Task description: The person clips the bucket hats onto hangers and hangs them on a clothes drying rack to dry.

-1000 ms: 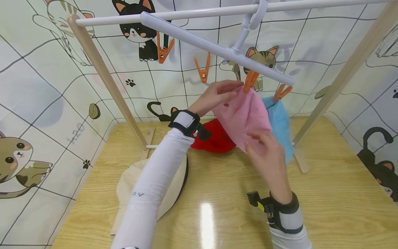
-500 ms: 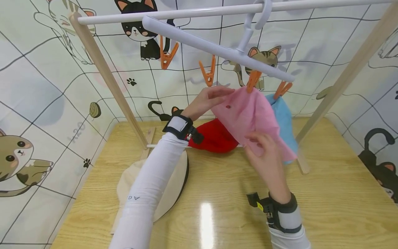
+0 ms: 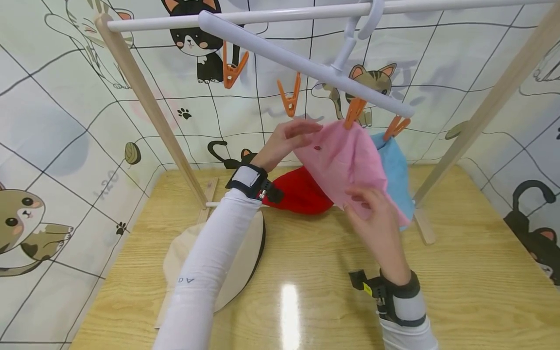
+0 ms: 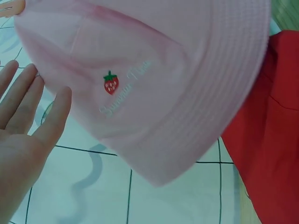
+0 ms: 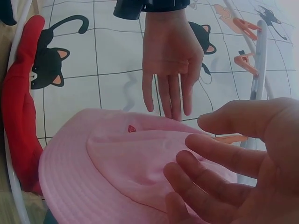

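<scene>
Patterned backdrop, cats and grid lines, lines the far side and both flanks. Wood-grain bench below it. Rack stands on the far part of the bench: pale wooden uprights left and right, white bar across the top. White hanger hooks over that bar, slanting down toward the right. Cream hat with a dark edge lies at left on the bench, partly hidden by the white left sleeve. Pink hat hangs under the right half of the hanger, brim sloping down to the right. Blue cloth hangs just right of it and partly behind. Red cloth sits low on the far side, left of the pink hat; cannot tell whether it hangs or lies. Left hand: at the pink hat's left edge, fingers extended, thumb apart, pinching nothing; contact cannot be told. Right hand: in front of the brim, fingers loosely bent and spread from the thumb, grasping nothing. Four orange clips hang along the hanger; the third from left bites the pink hat's top, the rightmost the blue cloth. Pale lettering on the pink hat, second word blurred; beside it, a red strawberry.
</scene>
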